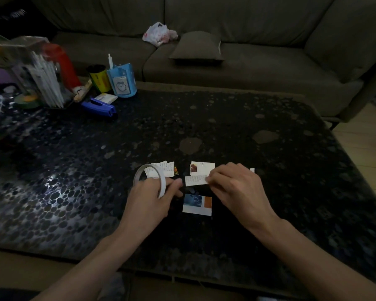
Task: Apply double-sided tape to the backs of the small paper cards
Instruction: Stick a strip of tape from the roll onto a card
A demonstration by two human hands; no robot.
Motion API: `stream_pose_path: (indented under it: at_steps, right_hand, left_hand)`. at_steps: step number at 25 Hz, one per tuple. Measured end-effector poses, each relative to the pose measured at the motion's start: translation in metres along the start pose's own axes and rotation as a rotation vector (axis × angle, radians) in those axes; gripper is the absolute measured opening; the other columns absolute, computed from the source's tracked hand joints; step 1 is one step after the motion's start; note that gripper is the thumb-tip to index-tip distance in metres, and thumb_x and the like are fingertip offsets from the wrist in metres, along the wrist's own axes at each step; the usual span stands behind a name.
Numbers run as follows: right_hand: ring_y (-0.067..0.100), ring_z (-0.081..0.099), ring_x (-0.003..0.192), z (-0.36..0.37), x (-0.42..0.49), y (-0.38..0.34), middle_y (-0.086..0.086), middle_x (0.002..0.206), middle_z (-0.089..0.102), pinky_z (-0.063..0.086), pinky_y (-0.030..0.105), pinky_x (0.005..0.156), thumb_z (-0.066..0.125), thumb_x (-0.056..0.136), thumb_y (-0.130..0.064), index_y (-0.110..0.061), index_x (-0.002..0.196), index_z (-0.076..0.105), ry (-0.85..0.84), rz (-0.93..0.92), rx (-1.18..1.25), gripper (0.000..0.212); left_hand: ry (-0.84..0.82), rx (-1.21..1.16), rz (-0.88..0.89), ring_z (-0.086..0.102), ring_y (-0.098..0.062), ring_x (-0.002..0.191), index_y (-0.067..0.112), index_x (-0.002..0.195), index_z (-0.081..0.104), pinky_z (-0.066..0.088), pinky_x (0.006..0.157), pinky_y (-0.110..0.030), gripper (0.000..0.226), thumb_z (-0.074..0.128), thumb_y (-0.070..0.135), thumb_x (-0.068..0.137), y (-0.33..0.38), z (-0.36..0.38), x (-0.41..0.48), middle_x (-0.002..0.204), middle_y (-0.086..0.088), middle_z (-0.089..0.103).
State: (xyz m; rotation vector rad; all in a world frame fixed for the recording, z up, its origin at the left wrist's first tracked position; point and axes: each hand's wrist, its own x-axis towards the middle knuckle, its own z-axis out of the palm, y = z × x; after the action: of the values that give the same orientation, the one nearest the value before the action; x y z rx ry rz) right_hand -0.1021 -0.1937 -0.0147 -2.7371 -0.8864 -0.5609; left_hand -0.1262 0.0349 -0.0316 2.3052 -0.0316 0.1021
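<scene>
My left hand (154,197) grips a thin white roll of double-sided tape (149,180), held upright just above the dark table (237,122). My right hand (234,187) pinches a small white paper card (196,180) by its right end, its left end pointing at the tape roll. Beyond it lies a white card with a brown picture (202,168). A card with a blue and an orange patch (197,204) lies below, between my hands. Several small cards with handwriting (164,169) lie behind the roll.
At the table's far left stand a blue pen holder (122,82), a yellow can (98,79), a blue stapler (99,107), a clear rack of white sticks (41,79) and a green tape roll (27,102). A grey sofa (258,61) with a cushion and a plastic bag runs behind.
</scene>
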Motion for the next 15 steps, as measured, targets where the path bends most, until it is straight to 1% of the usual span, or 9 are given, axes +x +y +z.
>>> stream_pose_path:
  at_steps: [2, 3, 4, 6, 8, 10, 11, 12, 15]
  right_hand:
    - [0.016, 0.068, 0.081, 0.001, -0.005, -0.002, 0.004, 0.099, 0.075, 0.055, 0.029, 0.069, 0.075, 0.080, -0.021, -0.015, 0.098, 0.078, 0.048, -0.063, -0.002, 0.018]
    - [0.015, 0.068, 0.082, 0.001, -0.006, -0.003, 0.004, 0.100, 0.075, 0.053, 0.028, 0.070, 0.077, 0.080, -0.021, -0.015, 0.098, 0.078, 0.062, -0.083, 0.002, 0.019]
    - [0.015, 0.067, 0.083, 0.001, -0.008, -0.003, 0.003, 0.101, 0.075, 0.054, 0.028, 0.071, 0.080, 0.080, -0.021, -0.015, 0.100, 0.078, 0.066, -0.101, 0.012, 0.020]
    - [0.013, 0.065, 0.091, 0.001, -0.011, -0.002, 0.002, 0.111, 0.071, 0.056, 0.029, 0.075, 0.080, 0.083, -0.021, -0.018, 0.108, 0.076, 0.028, -0.096, 0.033, 0.026]
    - [0.005, 0.059, 0.103, 0.002, -0.010, -0.002, -0.006, 0.127, 0.060, 0.053, 0.023, 0.085, 0.073, 0.090, -0.021, -0.026, 0.128, 0.069, -0.040, 0.069, 0.136, 0.039]
    - [-0.002, 0.059, 0.104, 0.003, -0.006, -0.003, -0.017, 0.128, 0.054, 0.052, 0.016, 0.085, 0.069, 0.095, -0.022, -0.036, 0.138, 0.060, -0.116, 0.405, 0.451, 0.046]
    - [-0.005, 0.062, 0.102, 0.003, -0.003, -0.002, -0.020, 0.123, 0.058, 0.054, 0.015, 0.084, 0.069, 0.097, -0.025, -0.038, 0.136, 0.059, -0.156, 0.558, 0.637, 0.043]
    - [-0.007, 0.065, 0.099, 0.004, 0.000, -0.002, -0.019, 0.117, 0.065, 0.056, 0.016, 0.083, 0.070, 0.098, -0.028, -0.039, 0.132, 0.062, -0.182, 0.654, 0.777, 0.037]
    - [-0.005, 0.071, 0.091, 0.012, -0.001, 0.001, -0.016, 0.097, 0.075, 0.057, 0.014, 0.073, 0.078, 0.091, -0.034, -0.036, 0.104, 0.075, -0.200, 0.730, 0.877, 0.013]
  left_hand:
    - [-0.053, -0.141, -0.047, 0.063, -0.010, 0.046, 0.032, 0.081, 0.080, 0.053, 0.049, -0.024, 0.043, 0.055, 0.066, 0.090, 0.002, 0.002, 0.000, 0.065, 0.008, 0.074]
    - [-0.085, -0.175, -0.055, 0.062, -0.010, 0.044, 0.032, 0.080, 0.081, 0.049, 0.046, -0.021, 0.043, 0.058, 0.067, 0.087, 0.004, 0.003, 0.000, 0.065, 0.006, 0.074]
    - [-0.110, -0.220, -0.067, 0.061, -0.010, 0.044, 0.031, 0.080, 0.081, 0.046, 0.046, -0.019, 0.037, 0.063, 0.063, 0.087, 0.005, 0.004, 0.000, 0.068, 0.007, 0.075]
    - [-0.127, -0.342, -0.117, 0.059, -0.008, 0.045, 0.029, 0.084, 0.081, 0.046, 0.047, -0.019, 0.017, 0.074, 0.043, 0.090, 0.008, 0.005, 0.004, 0.076, 0.008, 0.078]
    - [-0.117, -0.356, -0.157, 0.060, -0.007, 0.047, 0.028, 0.087, 0.080, 0.047, 0.049, -0.022, 0.007, 0.077, 0.031, 0.092, 0.007, 0.004, 0.008, 0.080, 0.009, 0.079]
    - [-0.122, -0.262, -0.155, 0.062, -0.007, 0.050, 0.029, 0.087, 0.079, 0.049, 0.053, -0.021, 0.007, 0.076, 0.029, 0.093, 0.005, 0.004, 0.009, 0.079, 0.012, 0.078]
    - [-0.137, -0.228, -0.148, 0.064, -0.006, 0.052, 0.031, 0.088, 0.078, 0.049, 0.053, -0.019, 0.007, 0.075, 0.029, 0.094, 0.005, 0.005, 0.008, 0.079, 0.015, 0.078]
    - [-0.151, -0.204, -0.141, 0.066, -0.005, 0.055, 0.033, 0.088, 0.076, 0.050, 0.053, -0.017, 0.008, 0.075, 0.028, 0.094, 0.006, 0.005, 0.007, 0.078, 0.017, 0.077]
    - [-0.153, -0.175, -0.117, 0.066, -0.004, 0.054, 0.035, 0.089, 0.076, 0.048, 0.050, -0.015, 0.012, 0.077, 0.024, 0.093, 0.004, 0.006, 0.007, 0.074, 0.015, 0.076]
